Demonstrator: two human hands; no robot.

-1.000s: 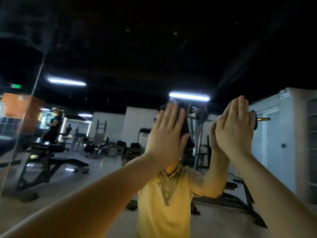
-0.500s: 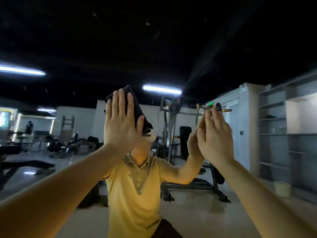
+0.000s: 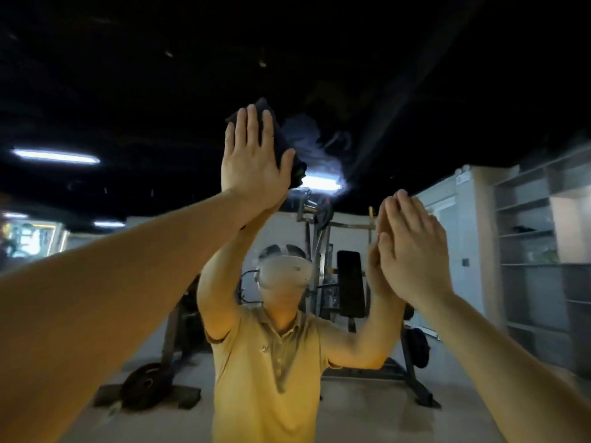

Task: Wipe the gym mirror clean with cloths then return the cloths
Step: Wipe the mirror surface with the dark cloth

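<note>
The gym mirror (image 3: pixel 415 91) fills the view and reflects me in a yellow polo shirt. My left hand (image 3: pixel 251 161) is raised high with straight fingers, pressing a dark cloth (image 3: pixel 281 139) flat against the glass. A hazy smear (image 3: pixel 319 145) shows on the glass just right of that cloth. My right hand (image 3: pixel 412 251) is lower and to the right, flat against the mirror with fingers together. Any cloth under the right hand is hidden.
Reflected behind me are a weight rack (image 3: pixel 323 257) with a black pad, a weight plate (image 3: pixel 144 388) on the floor, grey shelving (image 3: pixel 531 251) at right, and ceiling strip lights (image 3: pixel 54 156).
My left hand has slid the dark cloth upward on the glass. The view has tilted up and turned right, and my right hand stays lower on the mirror.
</note>
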